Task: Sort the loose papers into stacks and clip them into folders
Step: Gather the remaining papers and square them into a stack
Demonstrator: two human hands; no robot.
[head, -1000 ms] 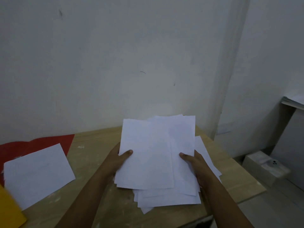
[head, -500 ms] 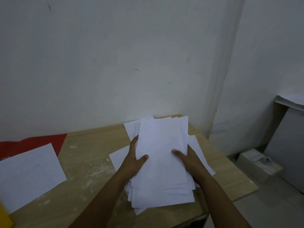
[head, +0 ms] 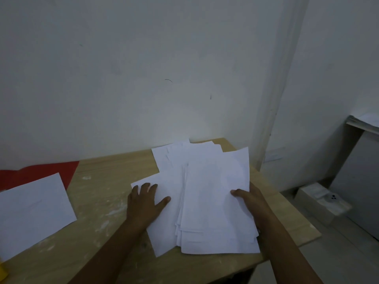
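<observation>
Two hands (head: pixel 146 203); one paper pile (head: pixel 215 201); one separate sheet (head: pixel 34 212); one red folder (head: pixel 41 173).

Illumination is dim and diffuse, with a bluish-grey cast. Shadows are soft; no glare is present. The wall (head: pixel 143 78) darkens toward the upper corners. Detail is soft overall. Wide-angle distortion bends lines near the edges.

dim room: pale wall (head: pixel 143 78), wooden table (head: pixel 106 177), perhaps a cabinet (head: pixel 361 171) at right.

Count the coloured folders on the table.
2: a red folder at the far left under a white sheet, and a yellow one's corner at the bottom-left edge. Others may be hidden.
</observation>
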